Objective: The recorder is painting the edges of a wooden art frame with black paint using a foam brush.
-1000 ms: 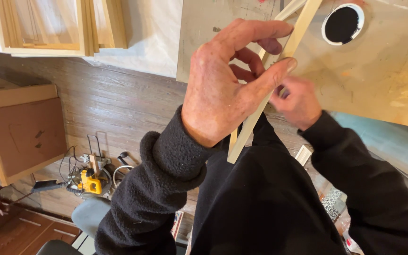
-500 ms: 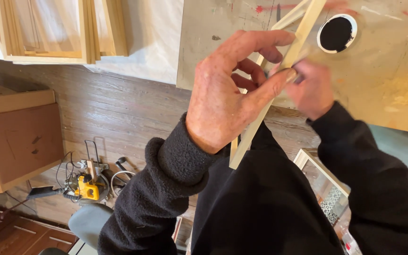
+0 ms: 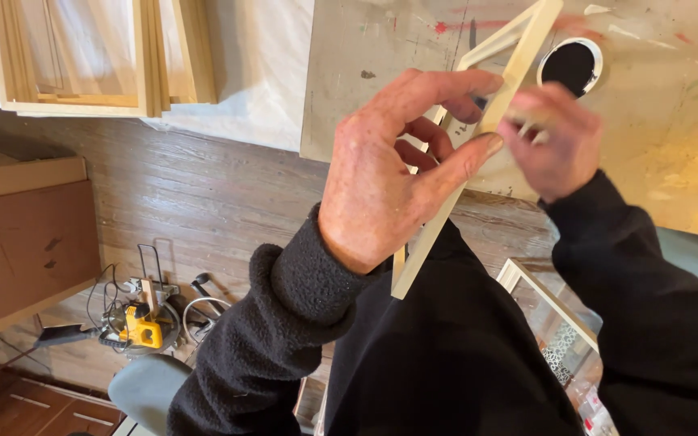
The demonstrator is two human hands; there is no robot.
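i see my left hand [image 3: 381,190] closed around the pale wooden frame [image 3: 478,137] and my right hand [image 3: 555,141] pinching its edge, the work apparently unfinished.

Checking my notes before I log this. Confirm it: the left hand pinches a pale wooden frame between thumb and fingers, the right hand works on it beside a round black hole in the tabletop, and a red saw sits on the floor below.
One detail is wrong: the saw is yellow, not red, as the head view shows. The left hand does pinch the pale wooden frame, and the right hand works on it beside the round black hole.
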